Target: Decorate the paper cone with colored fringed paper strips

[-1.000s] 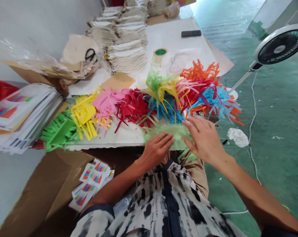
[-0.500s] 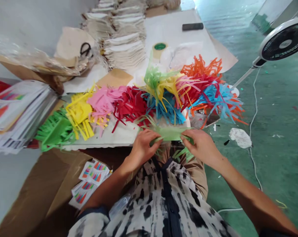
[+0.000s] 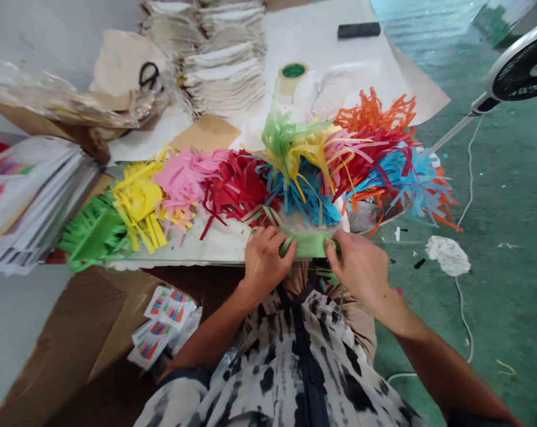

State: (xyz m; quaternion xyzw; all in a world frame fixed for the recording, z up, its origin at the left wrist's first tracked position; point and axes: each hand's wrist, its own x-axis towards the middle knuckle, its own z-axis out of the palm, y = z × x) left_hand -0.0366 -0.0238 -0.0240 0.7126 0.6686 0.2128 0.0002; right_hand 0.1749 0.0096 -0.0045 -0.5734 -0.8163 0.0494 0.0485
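Pale green fringed paper strip point(image 3: 307, 245) is now gathered into a narrow band at the near edge of the table point(image 3: 197, 249), held just above the person's lap with its cut fringe poking out around the fingers. A moment ago it lay wider and flatter under the hands; now both hands have closed in on it. The left hand point(image 3: 265, 264) clenches its left end, fingers curled over the paper, and the right hand point(image 3: 356, 267) pinches its right end between thumb and fingers, leaving a short stretch of green showing between them.

Along the table sit fringed paper bunches side by side: a green bunch point(image 3: 95, 234), a yellow bunch point(image 3: 139, 201), a pink bunch point(image 3: 179, 181), a red bunch point(image 3: 233, 190), a blue bunch point(image 3: 308, 201) and an orange bunch point(image 3: 373, 115) heaped towards the right. Beyond them are a roll of tape point(image 3: 293, 77), black scissors point(image 3: 149, 76) and stacks of cream cloth bags point(image 3: 224, 71). Printed sheets point(image 3: 28, 190) with rainbow triangles are piled off the left end, and printed cards point(image 3: 166, 320) lie on brown cardboard point(image 3: 64, 344) below the near edge. To the right, the green floor point(image 3: 508, 178) carries a white cable point(image 3: 466, 314), crumpled white paper point(image 3: 448, 255) and a standing fan point(image 3: 524, 68).
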